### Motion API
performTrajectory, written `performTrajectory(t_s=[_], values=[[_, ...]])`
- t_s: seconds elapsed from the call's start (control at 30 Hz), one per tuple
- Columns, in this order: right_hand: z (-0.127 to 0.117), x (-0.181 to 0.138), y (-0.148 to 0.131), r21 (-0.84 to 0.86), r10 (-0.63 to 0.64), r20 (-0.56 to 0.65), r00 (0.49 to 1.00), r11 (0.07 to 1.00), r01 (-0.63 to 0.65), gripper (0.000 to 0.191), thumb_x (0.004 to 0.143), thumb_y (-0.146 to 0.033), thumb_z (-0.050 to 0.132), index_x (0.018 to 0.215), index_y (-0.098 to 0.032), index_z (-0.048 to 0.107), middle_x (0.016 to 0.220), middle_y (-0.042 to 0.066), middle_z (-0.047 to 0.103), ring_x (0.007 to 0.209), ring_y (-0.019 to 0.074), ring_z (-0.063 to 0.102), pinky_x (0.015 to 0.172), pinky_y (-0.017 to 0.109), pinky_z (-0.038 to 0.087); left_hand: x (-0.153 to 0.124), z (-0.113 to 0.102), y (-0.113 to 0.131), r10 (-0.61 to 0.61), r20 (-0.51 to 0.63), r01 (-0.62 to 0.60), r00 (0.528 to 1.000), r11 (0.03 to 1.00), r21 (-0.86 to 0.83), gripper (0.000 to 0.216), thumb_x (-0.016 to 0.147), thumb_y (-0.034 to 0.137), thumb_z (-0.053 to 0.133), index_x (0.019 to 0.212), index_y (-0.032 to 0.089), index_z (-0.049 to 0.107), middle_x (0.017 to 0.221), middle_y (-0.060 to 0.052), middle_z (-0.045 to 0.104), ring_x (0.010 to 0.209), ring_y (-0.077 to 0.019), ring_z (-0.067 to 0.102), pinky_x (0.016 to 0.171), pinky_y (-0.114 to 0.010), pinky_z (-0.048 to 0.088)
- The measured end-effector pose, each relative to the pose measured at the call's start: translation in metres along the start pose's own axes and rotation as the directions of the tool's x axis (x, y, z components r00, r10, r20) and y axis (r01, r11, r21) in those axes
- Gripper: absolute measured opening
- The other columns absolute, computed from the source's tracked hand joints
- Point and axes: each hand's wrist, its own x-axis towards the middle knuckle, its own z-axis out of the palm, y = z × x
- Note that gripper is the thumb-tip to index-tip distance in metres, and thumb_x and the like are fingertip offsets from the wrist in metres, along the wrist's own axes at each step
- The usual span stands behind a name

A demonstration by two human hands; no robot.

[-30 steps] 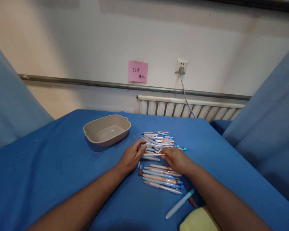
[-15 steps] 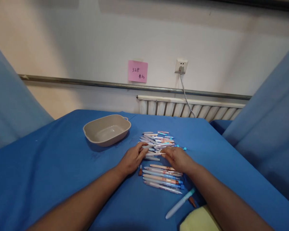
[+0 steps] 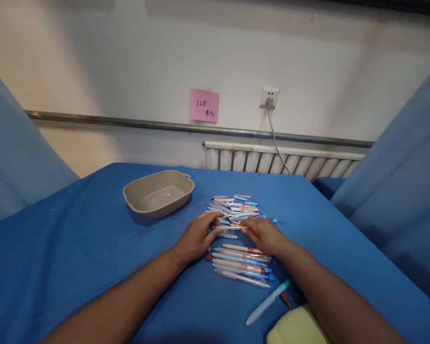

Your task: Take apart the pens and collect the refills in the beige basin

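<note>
L hand (image 3: 195, 239) shifted slightly R since earlier frame; R hand (image 3: 268, 236) approx. same. R hand pinches pen (image 3: 229, 228) at R end; L hand curls about L part, grip can't tell. Pen crosswise at near side of pile (image 3: 221, 206), prob. for two-ended control. Row (image 3: 241, 269) nearer, likely to avoid mixing; tub (image 3: 157, 197) aside L.

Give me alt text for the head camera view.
A right hand holds one end of a pale pen, the left hand at the other, by jumbled pens. A row of pens lies nearer; a beige basin stands left on blue cloth.
</note>
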Motion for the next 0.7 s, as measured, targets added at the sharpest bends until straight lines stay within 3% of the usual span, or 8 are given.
performTrajectory(t_s=[0.2, 0.43, 0.53, 0.7], values=[[0.001, 0.001, -0.002, -0.021, -0.017, 0.024, 1.000, 1.000, 0.017, 0.027, 0.095, -0.029, 0.037, 0.102, -0.019, 0.061, 0.095, 0.007, 0.068, 0.090, 0.0187, 0.061, 0.078, 0.027, 0.043, 0.003, -0.001, 0.005, -0.176, 0.087, 0.177, 0.981, 0.984, -0.004, 0.035, 0.092, 0.038, 0.035, 0.111, 0.020, 0.058, 0.056, 0.002, 0.059, 0.058, -0.0165, 0.059, 0.059, -0.025, 0.042], [-0.006, -0.001, 0.002, -0.058, 0.003, 0.007, 1.000, 0.998, -0.003, 0.026, 0.094, -0.026, 0.037, 0.102, -0.018, 0.061, 0.095, 0.007, 0.067, 0.090, 0.0179, 0.060, 0.079, 0.026, 0.042, 0.011, -0.003, -0.010, -0.375, -0.039, 0.359, 0.926, 0.910, -0.209, 0.042, 0.085, 0.046, 0.036, 0.091, 0.013, 0.062, 0.040, 0.008, 0.041, 0.035, -0.0112, 0.040, 0.040, -0.021, 0.031], [-0.009, -0.001, 0.006, -0.067, 0.041, 0.010, 0.999, 0.997, -0.040, 0.024, 0.093, -0.023, 0.039, 0.102, -0.018, 0.060, 0.096, 0.007, 0.066, 0.092, 0.0172, 0.059, 0.079, 0.025, 0.041, 0.013, -0.010, -0.018, -0.386, -0.094, 0.364, 0.918, 0.912, -0.192, 0.044, 0.084, 0.048, 0.038, 0.091, 0.013, 0.062, 0.040, 0.006, 0.044, 0.037, -0.0124, 0.043, 0.040, -0.022, 0.031], [-0.010, -0.001, 0.011, -0.154, 0.162, 0.038, 0.986, 0.976, -0.154, 0.022, 0.092, -0.024, 0.040, 0.094, -0.018, 0.061, 0.094, 0.008, 0.065, 0.088, 0.0179, 0.059, 0.076, 0.026, 0.040, 0.012, -0.013, -0.024, -0.354, -0.177, 0.332, 0.918, 0.933, -0.142, 0.036, 0.082, 0.047, 0.047, 0.093, 0.016, 0.063, 0.063, 0.000, 0.065, 0.061, -0.0176, 0.061, 0.060, -0.026, 0.044]])
